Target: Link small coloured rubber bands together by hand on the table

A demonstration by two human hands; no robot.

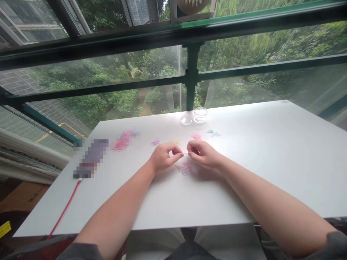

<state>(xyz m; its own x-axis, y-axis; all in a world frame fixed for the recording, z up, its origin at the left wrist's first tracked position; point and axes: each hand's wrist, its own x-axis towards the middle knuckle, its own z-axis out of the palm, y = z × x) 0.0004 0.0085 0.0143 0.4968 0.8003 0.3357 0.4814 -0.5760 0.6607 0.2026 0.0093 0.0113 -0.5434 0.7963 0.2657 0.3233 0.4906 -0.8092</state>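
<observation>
Working over a white table (230,209), near a loose heap of thin pink bands (185,169). Pinching a thin pale strand (185,154) between the fingertips of the left hand (164,157) and those of the right hand (205,154), holding it straight across the narrow gap. Facing, just beyond, yellow bands (176,142), purple bands (155,142), a small pink cluster (196,136) and teal bands (214,133), plus a larger pink-and-blue heap (125,140) off left. Viewing, farthest back on the tabletop, a clear round lid (186,121) beside a clear round jar (200,116).
</observation>
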